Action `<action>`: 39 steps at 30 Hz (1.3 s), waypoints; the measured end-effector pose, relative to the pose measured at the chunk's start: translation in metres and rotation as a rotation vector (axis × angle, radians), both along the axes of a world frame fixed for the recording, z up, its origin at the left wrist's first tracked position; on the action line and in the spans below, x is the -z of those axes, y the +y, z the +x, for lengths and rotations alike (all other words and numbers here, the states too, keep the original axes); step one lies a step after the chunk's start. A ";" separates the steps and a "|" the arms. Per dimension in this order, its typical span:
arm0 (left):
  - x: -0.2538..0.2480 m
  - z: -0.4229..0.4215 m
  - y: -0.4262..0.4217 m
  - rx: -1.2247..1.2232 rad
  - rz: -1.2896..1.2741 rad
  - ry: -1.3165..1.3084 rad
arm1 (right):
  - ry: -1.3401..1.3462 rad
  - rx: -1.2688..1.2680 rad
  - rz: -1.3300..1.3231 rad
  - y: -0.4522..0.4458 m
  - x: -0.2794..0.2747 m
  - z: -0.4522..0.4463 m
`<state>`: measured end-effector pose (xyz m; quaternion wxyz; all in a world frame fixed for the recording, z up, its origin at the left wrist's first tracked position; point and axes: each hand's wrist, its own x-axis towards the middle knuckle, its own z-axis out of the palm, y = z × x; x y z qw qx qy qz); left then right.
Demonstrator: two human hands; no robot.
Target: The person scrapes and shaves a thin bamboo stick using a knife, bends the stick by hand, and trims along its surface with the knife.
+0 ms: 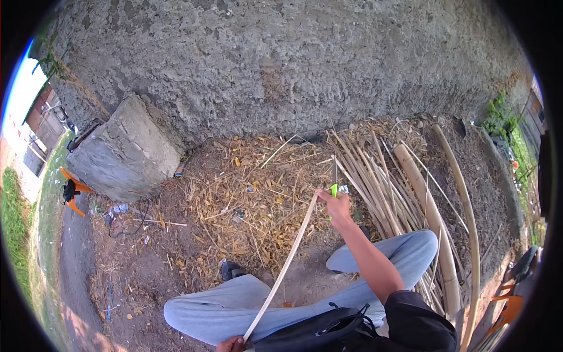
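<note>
A long pale bamboo strip [285,267] runs slantwise in front of my body, over my lap. My left hand [230,345], at the bottom edge of the view, is closed around the strip's lower end. My right hand [337,208] is closed on a knife with a bright green handle [334,190], its narrow blade pointing away from me. The strip's upper end meets the fingertips of this same hand; whether they pinch it or only touch it I cannot tell. Dry straw and leaves lie on the ground beneath.
Split bamboo strips [375,182] lie piled at the right, beside a thick bamboo pole [431,217] and a thinner curved pole [463,205]. A rough wall [281,70] rises ahead. A concrete block [129,152] stands at the left. My bent legs [229,305] frame the near ground.
</note>
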<state>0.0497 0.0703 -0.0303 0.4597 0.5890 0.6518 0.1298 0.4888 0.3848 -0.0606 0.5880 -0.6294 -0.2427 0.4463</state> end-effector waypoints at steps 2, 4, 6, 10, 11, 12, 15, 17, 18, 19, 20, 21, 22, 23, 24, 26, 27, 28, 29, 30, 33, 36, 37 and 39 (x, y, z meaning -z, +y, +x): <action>0.002 -0.001 0.000 0.010 0.068 -0.027 | 0.086 -0.019 -0.022 -0.002 -0.002 0.000; -0.011 0.002 0.004 0.009 0.040 -0.027 | 0.211 -0.024 0.009 -0.001 0.008 0.005; -0.018 0.006 0.005 0.007 0.011 -0.030 | 0.156 -0.027 -0.008 -0.003 0.003 0.005; -0.002 0.000 -0.001 0.001 0.040 -0.063 | 0.023 -0.040 -0.042 -0.009 -0.001 0.010; 0.004 -0.002 -0.002 -0.011 0.025 -0.066 | 0.023 -0.042 -0.045 -0.009 0.003 0.013; 0.006 -0.002 -0.002 -0.013 0.023 -0.065 | 0.106 -0.078 -0.015 -0.007 0.010 0.020; 0.004 -0.003 0.003 -0.061 0.027 -0.205 | 0.429 -0.144 0.036 -0.003 0.024 0.039; -0.006 -0.011 0.008 -0.233 -0.343 -0.440 | 0.666 -0.173 0.058 -0.004 0.025 0.048; 0.001 -0.014 0.007 -0.230 -0.344 -0.439 | 0.668 -0.173 0.080 -0.006 0.023 0.050; 0.012 -0.019 0.003 -0.243 -0.338 -0.466 | 0.670 -0.175 0.102 -0.008 0.020 0.051; 0.011 -0.017 0.003 -0.260 -0.332 -0.492 | 0.673 -0.177 0.099 -0.011 0.016 0.050; 0.008 -0.015 0.002 -0.265 -0.334 -0.489 | 0.529 -0.189 0.047 -0.016 0.012 0.049; 0.006 -0.012 0.002 -0.268 -0.300 -0.441 | 0.383 -0.202 -0.005 -0.019 0.009 0.047; 0.002 -0.007 0.004 -0.270 -0.266 -0.394 | 0.385 -0.206 -0.008 -0.021 0.011 0.045; 0.002 -0.004 0.004 -0.274 -0.266 -0.393 | 0.199 -0.261 -0.077 -0.025 0.021 0.042; 0.002 0.000 0.005 -0.355 -0.295 -0.398 | -0.111 -0.336 0.019 -0.035 0.069 0.037; -0.001 0.002 0.007 -0.356 -0.294 -0.397 | -0.110 -0.337 0.020 -0.045 0.074 0.032; -0.006 0.004 0.008 -0.353 -0.289 -0.395 | -0.350 -0.365 -0.118 -0.052 0.076 0.028; -0.009 0.007 0.010 -0.350 -0.283 -0.392 | -0.590 -0.390 -0.256 -0.059 0.079 0.025; -0.010 0.010 0.011 -0.354 -0.281 -0.391 | -0.637 -0.347 -0.222 -0.064 0.083 0.020; -0.024 0.031 0.021 -0.333 -0.174 -0.390 | -0.413 -0.346 -0.151 -0.068 0.080 0.009; -0.048 0.064 0.051 -0.248 -0.055 -0.372 | -0.538 -0.452 -0.120 -0.076 0.038 -0.008; -0.037 0.071 0.062 -0.234 -0.025 -0.357 | -0.541 -0.455 -0.114 -0.081 0.022 -0.019; -0.022 0.088 0.087 -0.220 0.008 -0.343 | -0.640 -0.465 0.075 -0.098 -0.001 -0.042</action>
